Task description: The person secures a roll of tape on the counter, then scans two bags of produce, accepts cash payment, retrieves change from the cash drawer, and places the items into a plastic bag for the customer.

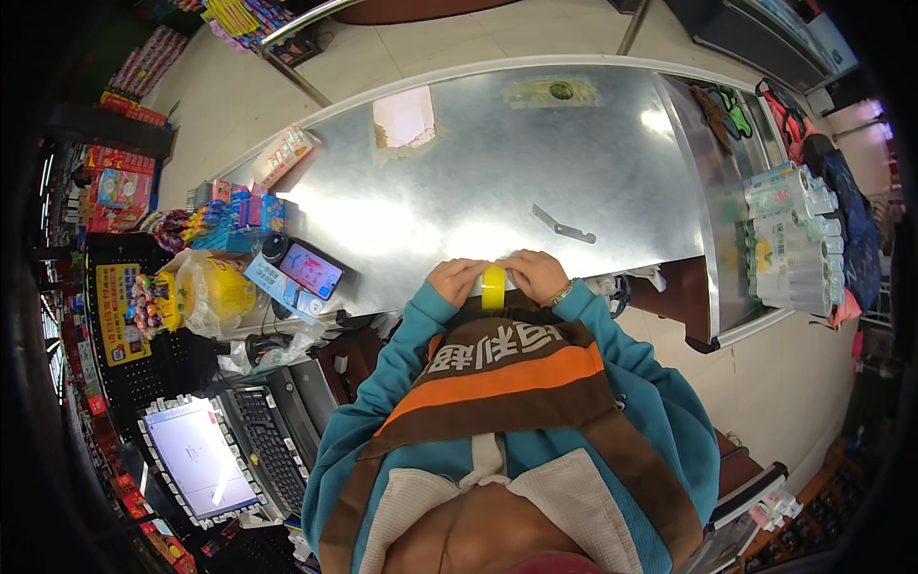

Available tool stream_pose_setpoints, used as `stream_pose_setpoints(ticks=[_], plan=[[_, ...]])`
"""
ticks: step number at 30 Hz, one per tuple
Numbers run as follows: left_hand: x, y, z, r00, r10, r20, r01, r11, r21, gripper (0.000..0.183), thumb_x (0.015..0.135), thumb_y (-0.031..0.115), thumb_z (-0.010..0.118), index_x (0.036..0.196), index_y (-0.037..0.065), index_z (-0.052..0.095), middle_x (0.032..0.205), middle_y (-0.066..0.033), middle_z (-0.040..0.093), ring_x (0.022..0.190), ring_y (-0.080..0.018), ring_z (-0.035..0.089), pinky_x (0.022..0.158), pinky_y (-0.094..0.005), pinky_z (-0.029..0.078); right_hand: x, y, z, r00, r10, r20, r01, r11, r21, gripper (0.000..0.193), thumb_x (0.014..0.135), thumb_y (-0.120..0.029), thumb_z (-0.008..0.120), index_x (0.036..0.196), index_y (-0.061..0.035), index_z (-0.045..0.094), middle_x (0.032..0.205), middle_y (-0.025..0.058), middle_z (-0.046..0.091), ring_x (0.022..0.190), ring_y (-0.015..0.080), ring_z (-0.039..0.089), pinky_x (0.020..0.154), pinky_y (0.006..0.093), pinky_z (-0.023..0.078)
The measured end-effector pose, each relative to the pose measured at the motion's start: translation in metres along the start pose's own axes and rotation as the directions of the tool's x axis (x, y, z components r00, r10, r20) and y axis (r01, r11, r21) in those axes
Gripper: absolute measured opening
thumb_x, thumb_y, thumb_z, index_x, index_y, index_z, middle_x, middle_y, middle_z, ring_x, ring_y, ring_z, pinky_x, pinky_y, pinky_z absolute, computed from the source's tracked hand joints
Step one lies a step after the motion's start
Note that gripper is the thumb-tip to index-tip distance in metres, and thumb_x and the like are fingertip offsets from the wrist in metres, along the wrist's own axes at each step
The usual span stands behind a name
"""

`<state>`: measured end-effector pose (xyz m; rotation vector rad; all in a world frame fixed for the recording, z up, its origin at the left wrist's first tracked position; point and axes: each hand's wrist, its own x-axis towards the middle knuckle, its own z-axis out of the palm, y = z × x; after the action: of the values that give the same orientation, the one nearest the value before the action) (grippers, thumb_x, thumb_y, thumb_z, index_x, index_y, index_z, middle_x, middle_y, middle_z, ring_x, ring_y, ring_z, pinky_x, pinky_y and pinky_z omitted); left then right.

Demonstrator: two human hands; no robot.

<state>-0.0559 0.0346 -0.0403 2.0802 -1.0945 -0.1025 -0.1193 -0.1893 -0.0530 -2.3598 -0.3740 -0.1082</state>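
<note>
Close in front of my apron, at the near edge of the metal counter (459, 143), I hold a bright yellow roll of tape (493, 287), seen edge-on. My left hand (455, 280) is closed, its fingertips at the upper left of the roll. From the other side my right hand (537, 276) is closed too, its fingertips meeting the left ones at the top of the roll. A little beyond my right hand, an unfolded grey folding knife (564, 226) lies on the counter.
To the left stand a phone (314, 270) on a stand, a yellow plastic tub (215, 292), boxes of small packets (239, 215), a keyboard (263, 445) and a lit screen (203, 459). Rolls of plastic bags (792, 239) hang at the counter's right end.
</note>
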Motion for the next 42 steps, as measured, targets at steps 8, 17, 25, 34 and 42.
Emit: stream_pose_setpoints(ticks=[8, 17, 25, 34, 42], plan=[[0.006, -0.001, 0.018, 0.881, -0.473, 0.005, 0.439, 0.814, -0.380, 0.015, 0.083, 0.009, 0.064, 0.096, 0.005, 0.068, 0.093, -0.0080, 0.063, 0.083, -0.0178, 0.061, 0.071, -0.0287, 0.049, 0.008, -0.006, 0.006, 0.965, 0.259, -0.041, -0.227, 0.905, 0.359, 0.016, 0.086, -0.024, 0.062, 0.091, -0.0095, 0.066, 0.078, 0.0059, 0.057, 0.068, 0.0192, 0.059, 0.063, 0.0289, 0.048], [0.016, -0.003, 0.009, 0.976, -0.207, -0.062, 0.193, 0.966, -0.174, 0.011, 0.081, 0.013, 0.067, 0.089, 0.005, 0.068, 0.087, -0.0071, 0.066, 0.076, -0.0213, 0.063, 0.069, -0.0309, 0.050, 0.013, -0.008, 0.005, 0.952, 0.306, -0.006, -0.276, 0.867, 0.414, 0.014, 0.081, -0.022, 0.068, 0.084, -0.0079, 0.068, 0.078, 0.0055, 0.060, 0.069, 0.0173, 0.060, 0.065, 0.0277, 0.050], [0.025, 0.001, 0.000, 0.990, -0.141, 0.014, 0.141, 0.990, -0.009, 0.013, 0.078, 0.015, 0.068, 0.088, 0.007, 0.069, 0.085, -0.0100, 0.068, 0.078, -0.0260, 0.064, 0.069, -0.0362, 0.051, 0.020, -0.008, -0.002, 0.989, 0.139, -0.042, -0.118, 0.941, 0.318, 0.013, 0.080, -0.020, 0.065, 0.083, -0.0076, 0.067, 0.076, 0.0072, 0.059, 0.068, 0.0246, 0.060, 0.064, 0.0335, 0.049], [0.028, -0.001, -0.006, 0.981, -0.162, 0.110, 0.151, 0.983, 0.103, 0.013, 0.082, 0.022, 0.062, 0.091, 0.015, 0.068, 0.076, -0.0093, 0.067, 0.069, -0.0281, 0.063, 0.069, -0.0388, 0.050, 0.040, -0.002, -0.012, 0.995, -0.069, 0.069, 0.063, 0.994, 0.095, 0.010, 0.079, -0.017, 0.063, 0.076, -0.0074, 0.065, 0.072, 0.0098, 0.059, 0.065, 0.0299, 0.058, 0.060, 0.0383, 0.047], [0.021, -0.006, -0.007, 0.993, -0.010, 0.115, -0.008, 0.988, 0.152, 0.014, 0.082, 0.019, 0.060, 0.093, 0.016, 0.068, 0.074, -0.0071, 0.066, 0.070, -0.0259, 0.063, 0.073, -0.0373, 0.048, 0.040, -0.011, -0.023, 0.982, -0.156, 0.109, 0.154, 0.988, 0.027, 0.005, 0.078, -0.012, 0.060, 0.080, -0.0088, 0.064, 0.074, 0.0077, 0.060, 0.069, 0.0294, 0.057, 0.066, 0.0381, 0.046]])
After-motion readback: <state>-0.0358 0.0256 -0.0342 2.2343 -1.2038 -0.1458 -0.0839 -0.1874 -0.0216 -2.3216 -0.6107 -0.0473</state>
